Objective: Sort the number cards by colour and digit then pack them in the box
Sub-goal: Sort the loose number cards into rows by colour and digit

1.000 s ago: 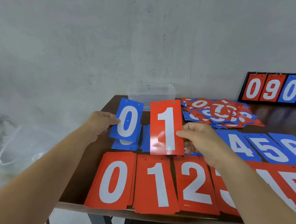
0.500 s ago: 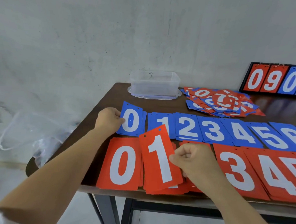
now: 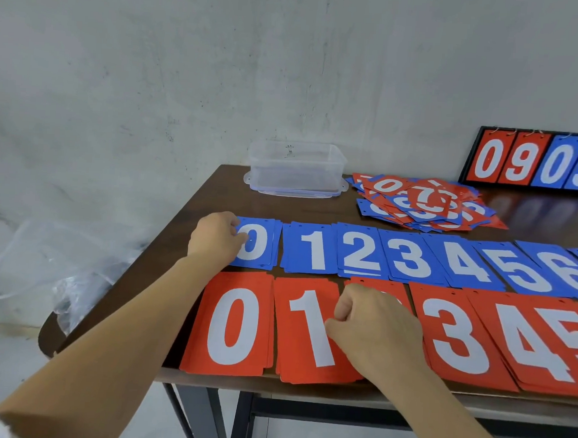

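The red 1 card [image 3: 306,355] is pinched at its right edge by the curled right grip [image 3: 372,332]; it lies flat on the table [image 3: 221,194], long axis pointing away, digit upright; beyond, the blue 0 card [image 3: 260,247], laid likewise, is held at its left edge by the left grip [image 3: 217,236]; the box [image 3: 295,172] stands farther off.

Setting: plain workroom or storeroom, as I read it over the feed. Evidence: bare, stained grey wall [image 3: 154,75]; dark wooden table [image 3: 221,196] on black metal legs [image 3: 198,413]; crumpled clear plastic bags [image 3: 58,265] on the floor [image 3: 8,364] beside it; flip scoreboard [image 3: 535,159] at the table's back; number cards [image 3: 316,251] laid in sorted rows.
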{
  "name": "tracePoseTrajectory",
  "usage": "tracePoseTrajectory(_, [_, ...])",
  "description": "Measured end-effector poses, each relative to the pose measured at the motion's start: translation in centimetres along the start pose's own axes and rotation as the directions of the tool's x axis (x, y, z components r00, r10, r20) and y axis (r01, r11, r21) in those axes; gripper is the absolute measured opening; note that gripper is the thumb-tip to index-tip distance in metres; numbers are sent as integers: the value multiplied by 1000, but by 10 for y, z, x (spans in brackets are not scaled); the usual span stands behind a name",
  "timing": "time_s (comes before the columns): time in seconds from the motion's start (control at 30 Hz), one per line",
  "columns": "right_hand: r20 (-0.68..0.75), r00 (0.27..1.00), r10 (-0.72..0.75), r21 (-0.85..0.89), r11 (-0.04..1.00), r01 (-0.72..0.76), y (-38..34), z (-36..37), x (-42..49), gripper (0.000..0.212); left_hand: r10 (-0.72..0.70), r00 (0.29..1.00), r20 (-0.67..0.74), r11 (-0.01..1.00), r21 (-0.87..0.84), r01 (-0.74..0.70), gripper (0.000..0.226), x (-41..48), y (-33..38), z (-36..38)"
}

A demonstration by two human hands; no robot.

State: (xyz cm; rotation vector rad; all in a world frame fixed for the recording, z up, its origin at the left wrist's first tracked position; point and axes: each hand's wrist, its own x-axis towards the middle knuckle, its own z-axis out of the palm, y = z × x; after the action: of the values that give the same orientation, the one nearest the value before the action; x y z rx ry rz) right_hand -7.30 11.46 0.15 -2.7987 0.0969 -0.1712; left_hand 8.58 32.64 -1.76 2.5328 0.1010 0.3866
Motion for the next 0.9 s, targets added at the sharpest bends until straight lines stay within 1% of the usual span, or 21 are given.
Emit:
tracePoseTrajectory(0.07, [-14,1000,3,16,1000,-2,3,-4,4,12,15,1000,0,1000,3,-15,40,0,9,-1])
tracePoseTrajectory(0.17, [-20,999,32,31,999,-32,12,-14,18,11,57,998,18,997,-44,-56,39,1,27,1])
tracePoseTrajectory(0.27, [-28,996,86,50,995,-85,29,-26,38,16,98,994,40,992,-82,-95,36,1,52,7])
tracePoseTrajectory(0.4, [-36,989,143,42,989,-142,62,-45,68,24,156,985,66,983,-111,-148,35,2,91,22])
tracePoseTrajectory(0.57, [-71,973,219,-22,975,-221,118,-66,108,20,209,970,122,975,-106,-196,31,11,136,48])
tracePoseTrajectory(0.67, [-98,957,275,-13,961,-277,163,-77,138,14,211,967,140,976,-83,-201,34,19,162,66])
tracePoseTrajectory(0.77, [-89,935,343,43,939,-340,208,-83,180,24,198,967,158,979,-74,-188,34,28,186,83])
tracePoseTrajectory(0.87, [-58,926,373,114,924,-365,237,-82,223,24,164,972,166,986,-68,-155,32,39,204,99])
tracePoseTrajectory(0.9, [-62,924,377,144,920,-365,242,-82,236,27,151,975,165,988,-67,-141,33,42,208,105])
